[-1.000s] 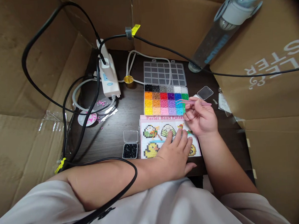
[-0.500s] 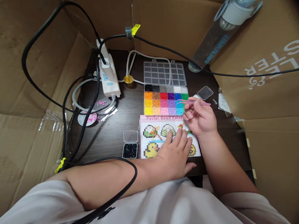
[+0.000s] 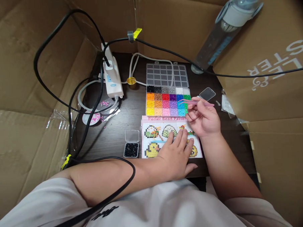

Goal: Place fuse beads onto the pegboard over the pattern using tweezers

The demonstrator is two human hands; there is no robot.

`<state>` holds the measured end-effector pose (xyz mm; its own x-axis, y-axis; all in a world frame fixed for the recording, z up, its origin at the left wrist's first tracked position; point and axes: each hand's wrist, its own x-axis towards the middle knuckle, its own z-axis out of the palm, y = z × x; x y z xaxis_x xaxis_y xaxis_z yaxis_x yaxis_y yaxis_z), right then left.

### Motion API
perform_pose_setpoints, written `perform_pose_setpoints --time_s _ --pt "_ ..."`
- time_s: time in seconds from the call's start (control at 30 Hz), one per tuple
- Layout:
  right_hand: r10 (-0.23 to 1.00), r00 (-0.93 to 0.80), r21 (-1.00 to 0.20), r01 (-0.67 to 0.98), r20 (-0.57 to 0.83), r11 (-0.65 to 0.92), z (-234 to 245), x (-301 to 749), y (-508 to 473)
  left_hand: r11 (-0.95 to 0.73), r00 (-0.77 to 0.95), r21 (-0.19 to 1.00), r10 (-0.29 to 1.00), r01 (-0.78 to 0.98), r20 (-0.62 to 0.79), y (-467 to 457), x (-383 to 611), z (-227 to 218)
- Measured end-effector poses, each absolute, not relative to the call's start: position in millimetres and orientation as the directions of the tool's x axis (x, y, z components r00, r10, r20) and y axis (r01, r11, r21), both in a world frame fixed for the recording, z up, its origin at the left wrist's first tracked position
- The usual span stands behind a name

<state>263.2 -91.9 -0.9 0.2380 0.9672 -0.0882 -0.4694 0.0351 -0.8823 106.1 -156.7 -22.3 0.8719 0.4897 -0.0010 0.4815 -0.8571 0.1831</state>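
Observation:
My right hand [image 3: 204, 119] is closed round pink tweezers [image 3: 195, 102], whose tips reach left over the blue and green cells of a bead box [image 3: 167, 104] holding several colours. My left hand [image 3: 177, 156] lies flat with fingers spread on a bead pattern sheet [image 3: 155, 136] showing a duck and other pixel figures. The box's clear lid [image 3: 167, 74] lies open behind it.
A small case of black beads [image 3: 131, 149] sits left of the sheet. A white power strip [image 3: 112, 78], black and white cables [image 3: 72, 97], a gold cap [image 3: 131, 81], a small clear lid [image 3: 207, 94] and a tall bottle [image 3: 218, 33] stand on the dark table [image 3: 131, 111], ringed by cardboard walls.
The view has shifted slightly; both hands stay where they were, the tweezers still over the bead box.

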Motion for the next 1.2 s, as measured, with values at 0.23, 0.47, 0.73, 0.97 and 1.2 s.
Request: perform_pose_setpoints --time_s 0.23,0.47,0.73,0.97,1.2 --pt "0.968 0.239 -0.874 -0.483 -0.071 0.055 -1.9 266.6 -90.7 -0.862 0.872 0.152 0.489 0.483 0.001 -156.5 105.2 -20.3" --pt "0.954 0.283 -0.842 -0.534 -0.101 0.069 2.1 265.7 -91.1 -0.864 0.870 0.121 0.493 0.489 0.004 -158.7 105.0 -18.6" --pt "0.965 0.252 -0.857 -0.511 -0.079 0.064 1.3 264.7 -92.9 -0.864 0.872 0.123 0.490 0.488 -0.020 -159.6 105.0 -15.2" --pt "0.914 0.401 -0.979 -0.162 0.054 0.128 -8.6 259.3 -91.7 -0.862 0.869 0.113 0.493 0.495 -0.046 -160.7 107.2 -16.3" --pt "0.904 0.405 -0.990 0.098 0.133 0.102 -6.7 256.0 -86.4 -0.862 0.865 0.081 0.500 0.501 -0.027 -163.1 106.6 -18.0"
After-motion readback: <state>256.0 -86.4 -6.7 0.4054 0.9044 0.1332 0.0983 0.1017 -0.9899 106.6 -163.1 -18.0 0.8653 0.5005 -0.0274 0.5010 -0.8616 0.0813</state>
